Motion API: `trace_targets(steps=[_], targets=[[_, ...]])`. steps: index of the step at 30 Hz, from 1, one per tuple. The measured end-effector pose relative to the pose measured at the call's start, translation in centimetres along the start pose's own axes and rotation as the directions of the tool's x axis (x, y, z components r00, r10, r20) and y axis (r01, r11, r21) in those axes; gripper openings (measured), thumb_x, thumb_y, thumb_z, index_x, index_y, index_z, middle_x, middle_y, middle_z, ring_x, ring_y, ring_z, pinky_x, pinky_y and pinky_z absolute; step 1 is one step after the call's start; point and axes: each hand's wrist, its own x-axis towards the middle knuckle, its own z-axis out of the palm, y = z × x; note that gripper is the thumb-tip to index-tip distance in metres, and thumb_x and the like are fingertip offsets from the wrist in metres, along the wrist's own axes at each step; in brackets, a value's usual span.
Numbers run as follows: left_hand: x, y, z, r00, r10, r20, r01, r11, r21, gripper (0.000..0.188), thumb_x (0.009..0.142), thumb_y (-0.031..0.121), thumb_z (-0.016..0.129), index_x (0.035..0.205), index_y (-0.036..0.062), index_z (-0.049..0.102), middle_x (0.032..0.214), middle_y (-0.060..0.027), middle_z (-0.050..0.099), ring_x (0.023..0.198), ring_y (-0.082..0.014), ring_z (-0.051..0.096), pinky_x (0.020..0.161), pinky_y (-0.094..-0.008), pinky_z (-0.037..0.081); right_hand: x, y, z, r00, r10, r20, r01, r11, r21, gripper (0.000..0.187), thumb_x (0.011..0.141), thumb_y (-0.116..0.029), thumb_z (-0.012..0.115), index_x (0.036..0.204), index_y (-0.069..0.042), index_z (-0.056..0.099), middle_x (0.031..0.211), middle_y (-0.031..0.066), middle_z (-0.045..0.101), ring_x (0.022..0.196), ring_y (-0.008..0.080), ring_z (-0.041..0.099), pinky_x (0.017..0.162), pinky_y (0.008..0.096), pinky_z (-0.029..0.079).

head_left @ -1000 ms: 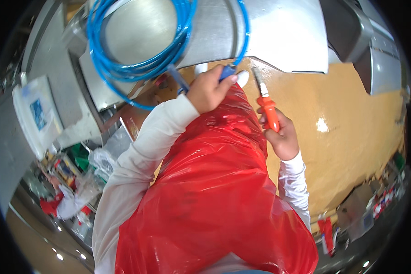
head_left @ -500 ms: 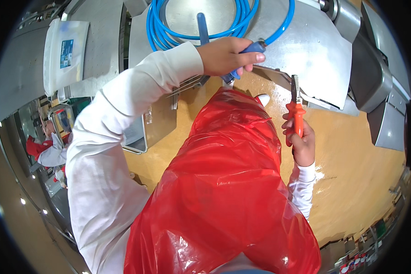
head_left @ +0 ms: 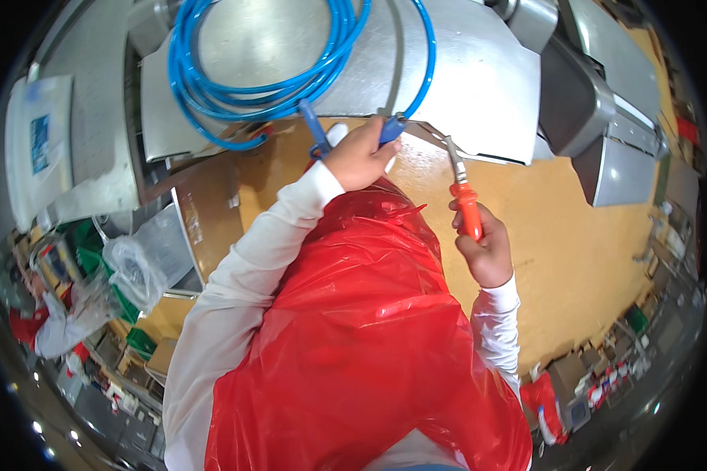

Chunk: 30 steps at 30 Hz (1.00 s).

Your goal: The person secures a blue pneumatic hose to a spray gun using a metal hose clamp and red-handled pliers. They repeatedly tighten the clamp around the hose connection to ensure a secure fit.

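Your left hand point(head_left: 361, 155) covers most of the blue nozzle's grip point(head_left: 391, 128). The blue hose coil point(head_left: 267, 71) runs off the top edge. Your red apron point(head_left: 353, 337) hides your legs.

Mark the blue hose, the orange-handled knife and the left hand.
blue hose point(head_left: 212, 94), head view, on the coiled loops.
orange-handled knife point(head_left: 468, 206), head view, on the orange handle.
left hand point(head_left: 361, 157), head view, on the back of the hand.
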Motion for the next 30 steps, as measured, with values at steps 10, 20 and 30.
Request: trace_targets(steps=[10,20,30], targets=[[0.2,-1.3,-1.0,0.986,-0.091,0.138,0.077,0.992,0.099,0.039,0.107,0.037,0.066,0.105,-0.0018,0.065,0.083,-0.0234,0.070,0.076,-0.0368,0.070,0.071,-0.0466,0.053,-0.7,-4.1,3.3,0.984,0.136,-0.112,-0.173,0.871,-0.460,0.024,0.077,0.000,0.066,0.101,0.002,0.065,0.089,0.0150,0.060,0.075,0.0306,0.057,0.072,0.0381,0.049],[1.0,0.2,-0.7,0.956,-0.223,0.190,0.207,0.973,0.099,0.039,0.107,0.034,0.062,0.105,-0.0050,0.063,0.093,-0.0278,0.074,0.088,-0.0470,0.073,0.079,-0.0560,0.057,1.9,-6.1,7.0,0.953,-0.283,-0.104,0.015,0.389,-0.921,0.038,0.074,-0.005,0.069,0.112,-0.001,0.068,0.123,0.0213,0.061,0.107,0.0414,0.063,0.092,0.0497,0.051],[1.5,1.0,-1.1,0.935,-0.256,0.244,0.222,0.962,0.157,0.040,0.108,0.034,0.061,0.107,-0.0064,0.061,0.092,-0.0288,0.074,0.089,-0.0472,0.074,0.081,-0.0551,0.059,2.1,-7.6,8.0,0.938,-0.332,-0.103,-0.112,-0.009,-0.994,0.036,0.077,-0.007,0.070,0.113,-0.007,0.069,0.130,0.0166,0.058,0.117,0.0353,0.060,0.103,0.0580,0.045]])
